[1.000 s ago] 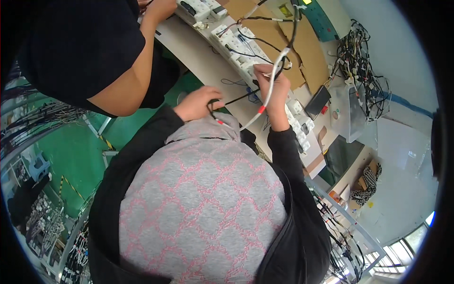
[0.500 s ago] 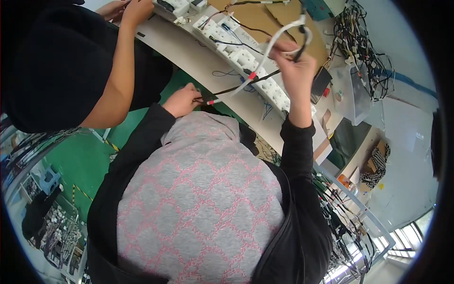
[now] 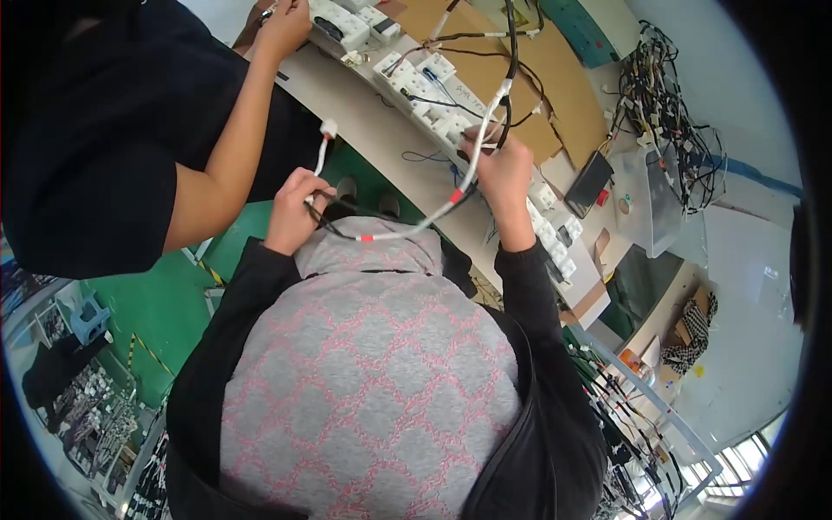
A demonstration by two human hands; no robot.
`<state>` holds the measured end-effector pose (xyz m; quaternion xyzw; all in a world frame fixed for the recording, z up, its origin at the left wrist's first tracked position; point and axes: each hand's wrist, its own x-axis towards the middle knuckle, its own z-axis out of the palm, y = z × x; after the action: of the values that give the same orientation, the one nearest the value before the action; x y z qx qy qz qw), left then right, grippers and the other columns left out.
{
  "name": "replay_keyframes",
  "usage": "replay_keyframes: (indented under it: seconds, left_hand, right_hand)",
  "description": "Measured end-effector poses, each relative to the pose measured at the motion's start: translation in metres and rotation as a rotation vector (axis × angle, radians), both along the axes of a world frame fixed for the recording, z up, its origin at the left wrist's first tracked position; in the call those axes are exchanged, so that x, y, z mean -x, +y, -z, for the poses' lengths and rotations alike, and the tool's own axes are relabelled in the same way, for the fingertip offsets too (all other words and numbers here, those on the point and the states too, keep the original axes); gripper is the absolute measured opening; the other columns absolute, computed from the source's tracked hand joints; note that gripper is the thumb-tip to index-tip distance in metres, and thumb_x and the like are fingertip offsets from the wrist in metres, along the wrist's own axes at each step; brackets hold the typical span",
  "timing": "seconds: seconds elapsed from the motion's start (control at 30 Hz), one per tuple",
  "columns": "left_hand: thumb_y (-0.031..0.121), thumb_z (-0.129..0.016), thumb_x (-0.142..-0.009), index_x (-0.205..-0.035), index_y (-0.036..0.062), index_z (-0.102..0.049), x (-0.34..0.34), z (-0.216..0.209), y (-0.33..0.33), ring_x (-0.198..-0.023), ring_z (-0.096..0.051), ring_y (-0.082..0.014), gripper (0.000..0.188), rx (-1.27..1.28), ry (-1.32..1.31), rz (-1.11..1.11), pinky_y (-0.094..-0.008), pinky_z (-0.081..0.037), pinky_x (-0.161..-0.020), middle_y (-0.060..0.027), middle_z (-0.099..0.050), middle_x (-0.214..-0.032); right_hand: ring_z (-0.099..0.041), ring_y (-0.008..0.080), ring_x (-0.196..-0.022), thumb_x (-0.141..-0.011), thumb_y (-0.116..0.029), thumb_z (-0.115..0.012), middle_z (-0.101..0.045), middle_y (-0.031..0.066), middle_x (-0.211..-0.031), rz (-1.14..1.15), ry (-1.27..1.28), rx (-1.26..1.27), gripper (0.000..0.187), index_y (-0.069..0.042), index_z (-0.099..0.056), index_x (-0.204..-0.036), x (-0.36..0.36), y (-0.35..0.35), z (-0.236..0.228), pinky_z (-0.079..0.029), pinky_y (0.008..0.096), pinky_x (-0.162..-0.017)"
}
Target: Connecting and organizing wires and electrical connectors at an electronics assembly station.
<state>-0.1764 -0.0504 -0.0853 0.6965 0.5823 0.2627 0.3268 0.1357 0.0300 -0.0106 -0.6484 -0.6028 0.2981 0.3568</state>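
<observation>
A wire harness with white and black sleeved branches hangs between my hands. Its white branch [image 3: 457,196] carries red bands and sags in a curve across the front of my top. My left hand [image 3: 298,208] is closed round the harness near one end, and a white connector [image 3: 328,129] sticks up beyond its fingers. Over the bench edge, my right hand [image 3: 503,173] pinches the harness beside a row of white socket blocks [image 3: 546,232]. From there black and white strands run up past the fingertips toward the far side of the bench.
A co-worker's arm [image 3: 227,156] reaches to the bench at the left. Brown cardboard [image 3: 572,117] lies behind the blocks. To the right are a black device [image 3: 589,184], a clear plastic bin [image 3: 646,199] and a hanging bundle of cables [image 3: 650,87].
My right hand has come left and lower, bringing the harness with it. My left hand has moved left and slightly down, and the white connector now shows above it.
</observation>
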Motion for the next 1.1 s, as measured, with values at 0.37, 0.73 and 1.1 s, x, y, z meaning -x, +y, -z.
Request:
replay_keyframes:
  seconds: [0.37,0.73,1.1]
  left_hand:
    - [-0.002,-0.069,-0.073,-0.077,0.0019,-0.058,-0.052,-0.076,0.031,-0.067,-0.053,-0.0317,0.013,-0.411,-0.23,0.263,-0.0389,-0.044,-0.06,-0.013,-0.051,-0.074]
    - [0.008,-0.062,-0.089,-0.086,0.0023,-0.054,-0.084,-0.076,0.056,-0.073,-0.058,-0.0364,0.01,-0.184,-0.15,0.227,-0.0424,-0.045,-0.062,-0.0147,-0.057,-0.078]
    - [0.007,-0.06,-0.09,-0.1,0.0026,-0.059,-0.093,-0.085,0.089,-0.089,-0.061,-0.0352,0.011,-0.461,0.187,0.18,-0.0425,-0.05,-0.075,-0.0139,-0.062,-0.089]
  right_hand:
    - [-0.067,0.0172,-0.068,-0.071,-0.01,-0.078,-0.07,0.0079,-0.074,-0.041,-0.099,0.035,0.017,-0.002,-0.07,-0.084,0.01,0.002,0.009,-0.052,0.0288,-0.066]
    - [-0.069,0.0297,-0.077,-0.053,-0.032,-0.09,-0.07,0.0183,-0.085,-0.078,-0.362,0.276,0.057,0.003,-0.068,-0.091,-0.018,0.046,0.018,-0.052,0.0367,-0.071]
    - [-0.061,0.0389,-0.089,-0.069,-0.034,-0.086,-0.062,0.019,-0.091,0.318,-0.661,-0.394,0.054,0.004,-0.064,-0.101,0.02,-0.037,0.009,-0.047,0.044,-0.086]
